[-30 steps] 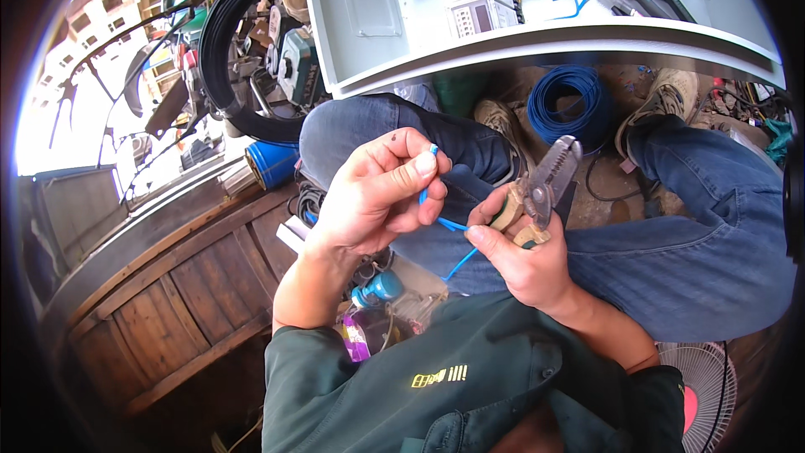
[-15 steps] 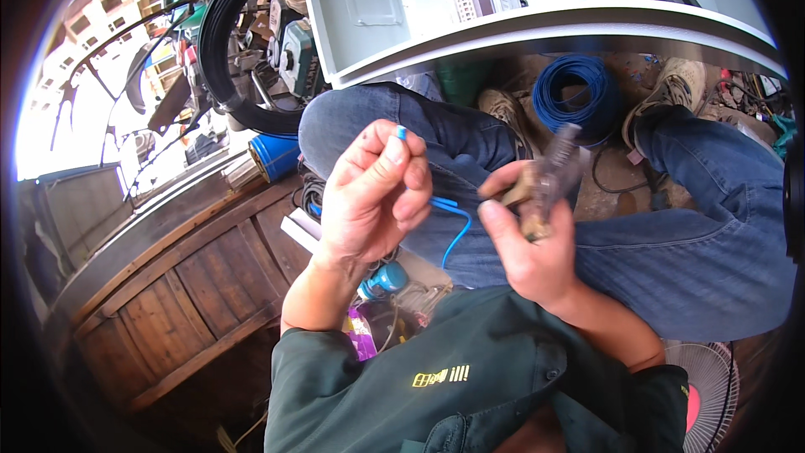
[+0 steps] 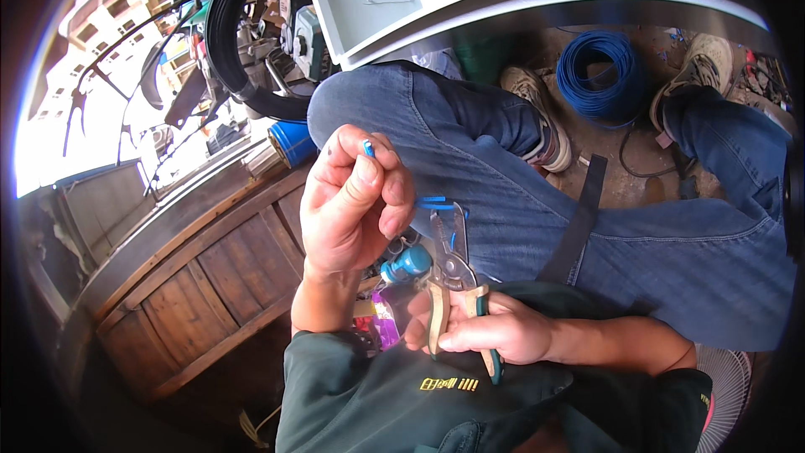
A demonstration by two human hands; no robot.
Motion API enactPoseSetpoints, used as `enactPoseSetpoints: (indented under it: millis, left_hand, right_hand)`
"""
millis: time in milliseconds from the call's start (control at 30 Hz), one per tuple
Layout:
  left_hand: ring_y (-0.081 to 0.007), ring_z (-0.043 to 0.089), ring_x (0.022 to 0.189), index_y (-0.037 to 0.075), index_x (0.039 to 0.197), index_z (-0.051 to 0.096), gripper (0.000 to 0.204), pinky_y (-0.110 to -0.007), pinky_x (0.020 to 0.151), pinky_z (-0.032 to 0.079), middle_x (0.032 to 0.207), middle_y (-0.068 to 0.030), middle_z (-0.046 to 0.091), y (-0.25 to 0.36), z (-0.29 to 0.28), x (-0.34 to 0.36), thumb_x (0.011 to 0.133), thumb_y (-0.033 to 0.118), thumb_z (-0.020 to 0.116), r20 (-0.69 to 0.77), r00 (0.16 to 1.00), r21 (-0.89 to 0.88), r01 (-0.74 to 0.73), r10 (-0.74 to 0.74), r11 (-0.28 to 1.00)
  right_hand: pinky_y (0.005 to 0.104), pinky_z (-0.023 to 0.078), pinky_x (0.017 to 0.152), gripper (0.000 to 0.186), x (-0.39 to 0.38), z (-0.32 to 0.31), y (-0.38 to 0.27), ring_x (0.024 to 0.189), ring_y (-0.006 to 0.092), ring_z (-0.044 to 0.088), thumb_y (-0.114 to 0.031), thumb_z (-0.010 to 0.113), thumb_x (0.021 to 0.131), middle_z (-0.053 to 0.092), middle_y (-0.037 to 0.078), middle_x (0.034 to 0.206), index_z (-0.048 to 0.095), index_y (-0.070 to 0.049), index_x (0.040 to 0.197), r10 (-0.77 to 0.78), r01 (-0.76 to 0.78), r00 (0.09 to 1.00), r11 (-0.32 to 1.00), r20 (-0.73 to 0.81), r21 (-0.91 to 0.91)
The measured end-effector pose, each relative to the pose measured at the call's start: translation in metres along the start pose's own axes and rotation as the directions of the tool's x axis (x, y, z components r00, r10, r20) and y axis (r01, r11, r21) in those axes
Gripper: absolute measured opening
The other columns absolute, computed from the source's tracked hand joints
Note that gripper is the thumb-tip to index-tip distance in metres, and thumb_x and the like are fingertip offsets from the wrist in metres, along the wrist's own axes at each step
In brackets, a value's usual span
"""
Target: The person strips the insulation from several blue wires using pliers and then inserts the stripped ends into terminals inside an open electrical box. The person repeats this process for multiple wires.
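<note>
Left hand (image 3: 356, 197), raised with fingers curled, pinches a blue wire (image 3: 432, 200) between thumb and forefinger; right hand (image 3: 486, 327), lower, its forearm (image 3: 620, 342) across the shirt (image 3: 369, 394), curls around pliers (image 3: 454, 273) with spread handles, tips up near the wire.

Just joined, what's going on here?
A person's left hand pinches a blue wire. The right hand holds pliers by the handles, jaws apart, close to more blue wire; whether they touch it is unclear. A blue coil lies on the ground.
</note>
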State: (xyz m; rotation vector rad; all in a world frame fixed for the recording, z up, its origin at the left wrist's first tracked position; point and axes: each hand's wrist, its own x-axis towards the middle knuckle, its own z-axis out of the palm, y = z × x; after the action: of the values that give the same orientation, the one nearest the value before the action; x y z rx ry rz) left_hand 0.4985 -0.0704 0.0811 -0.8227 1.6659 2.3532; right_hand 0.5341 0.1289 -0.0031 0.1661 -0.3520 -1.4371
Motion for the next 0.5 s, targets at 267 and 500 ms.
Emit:
enactPoseSetpoints:
  millis: [267, 500]
  left_hand:
    - [-0.0137, 0.048, 0.052, 0.001, 0.104, 0.054, 0.012, -0.025, 0.047, 0.038, 0.081, -0.0105, 0.054, -0.011, 0.004, -0.007, 0.101, 0.013, 0.055, 0.012, 1.0, -0.004, -0.014, 0.014, 1.0]
    - [-0.0139, 0.048, 0.052, 0.001, 0.102, 0.054, 0.013, -0.025, 0.046, 0.038, 0.08, -0.0107, 0.054, -0.013, 0.005, -0.007, 0.1, 0.013, 0.057, -0.004, 1.0, -0.015, -0.015, 0.015, 1.0]
  right_hand:
    - [0.0346, 0.047, 0.096, 0.05, 0.003, 0.008, -0.023, 0.11, 0.0194, 0.06, -0.011, 0.058, 0.091, 0.062, 0.013, 0.118, 0.042, 0.002, 0.136, 0.004, -0.013, 0.993, 0.997, -0.116, -0.074]
    - [0.0304, 0.046, 0.083, 0.049, 0.003, 0.01, -0.022, 0.097, 0.0123, 0.056, -0.024, 0.06, 0.089, 0.061, 0.007, 0.111, 0.045, 0.001, 0.128, -0.013, -0.002, 0.988, 0.995, -0.156, -0.096]
